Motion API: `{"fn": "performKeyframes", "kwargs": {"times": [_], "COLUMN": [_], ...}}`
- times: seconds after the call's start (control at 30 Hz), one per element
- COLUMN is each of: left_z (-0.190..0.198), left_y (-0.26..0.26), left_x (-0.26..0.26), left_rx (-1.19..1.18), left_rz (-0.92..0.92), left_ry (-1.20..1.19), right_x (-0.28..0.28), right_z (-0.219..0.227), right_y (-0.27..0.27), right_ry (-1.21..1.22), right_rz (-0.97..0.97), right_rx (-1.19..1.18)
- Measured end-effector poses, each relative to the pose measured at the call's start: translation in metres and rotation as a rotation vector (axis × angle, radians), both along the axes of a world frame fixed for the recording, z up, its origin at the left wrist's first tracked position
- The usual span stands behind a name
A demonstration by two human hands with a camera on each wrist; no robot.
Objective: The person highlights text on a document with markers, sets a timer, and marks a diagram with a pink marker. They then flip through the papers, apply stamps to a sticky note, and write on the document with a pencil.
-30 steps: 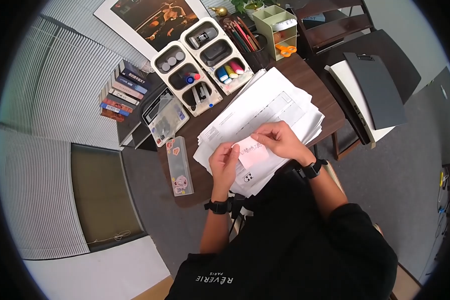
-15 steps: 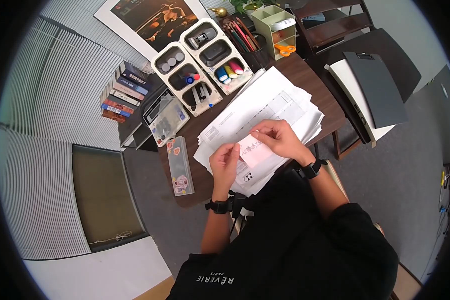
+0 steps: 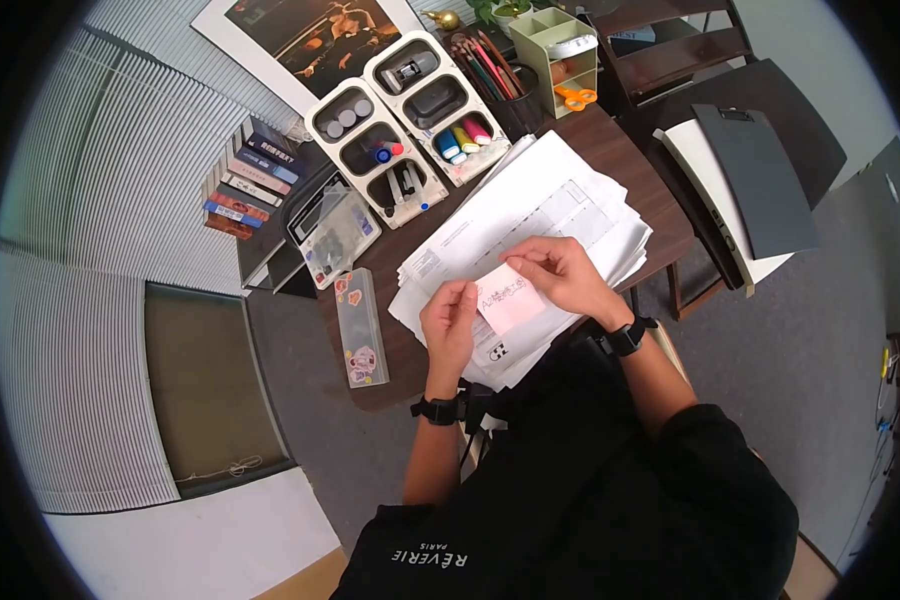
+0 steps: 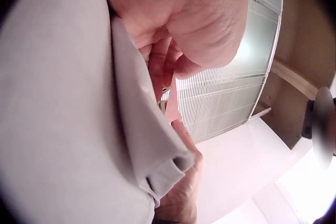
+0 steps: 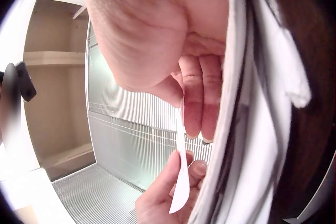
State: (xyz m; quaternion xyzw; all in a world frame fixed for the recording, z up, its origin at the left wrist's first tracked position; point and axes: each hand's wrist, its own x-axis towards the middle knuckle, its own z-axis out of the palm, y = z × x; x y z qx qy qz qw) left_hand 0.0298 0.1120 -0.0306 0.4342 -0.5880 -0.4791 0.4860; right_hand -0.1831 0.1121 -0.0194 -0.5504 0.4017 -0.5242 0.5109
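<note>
A pink sticky note [image 3: 510, 300] with handwriting is stretched between both hands, above a stack of white papers [image 3: 570, 165]. My left hand [image 3: 450, 328] pinches its left edge between thumb and fingers; my right hand [image 3: 567, 280] pinches its upper right corner. In the left wrist view, a sliver of the pink note [image 4: 172, 103] shows between the left hand [image 4: 184, 19] and the other hand below. The right wrist view has the note [image 5: 181, 182] nearly edge-on, under the right hand's thumb and fingers [image 5: 193, 98].
Behind the papers stand two cream organizers [image 3: 410, 205] with markers, a pencil holder [image 3: 518, 108] and a green rack [image 3: 560, 45] with orange scissors [image 3: 575, 98]. A stickered clear case [image 3: 361, 330] lies left. Books [image 3: 255, 180] and a chair with a clipboard [image 3: 755, 180] flank the table.
The note has turned a little between the fingers, and more of its writing shows than one second ago. Both hands have kept their hold and stayed nearly in place.
</note>
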Motion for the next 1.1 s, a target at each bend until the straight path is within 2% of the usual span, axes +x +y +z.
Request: {"fn": "performKeyframes", "kwargs": {"times": [0.33, 0.4, 1.1], "left_z": [-0.0023, -0.0066, -0.0045], "left_y": [-0.0007, -0.0021, -0.0014], "left_x": [0.0031, 0.0029, 0.0027], "left_rx": [0.015, 0.036, 0.02], "left_rz": [-0.014, -0.007, -0.011], "left_ry": [0.026, 0.104, 0.068], "right_x": [0.0008, 0.0003, 0.0011], "right_z": [-0.004, -0.0047, -0.0044], "right_y": [-0.0015, -0.0017, -0.0007], "right_ry": [-0.024, -0.012, -0.035], "right_rz": [-0.005, -0.01, -0.03], "right_rx": [0.006, -0.009, -0.005]}}
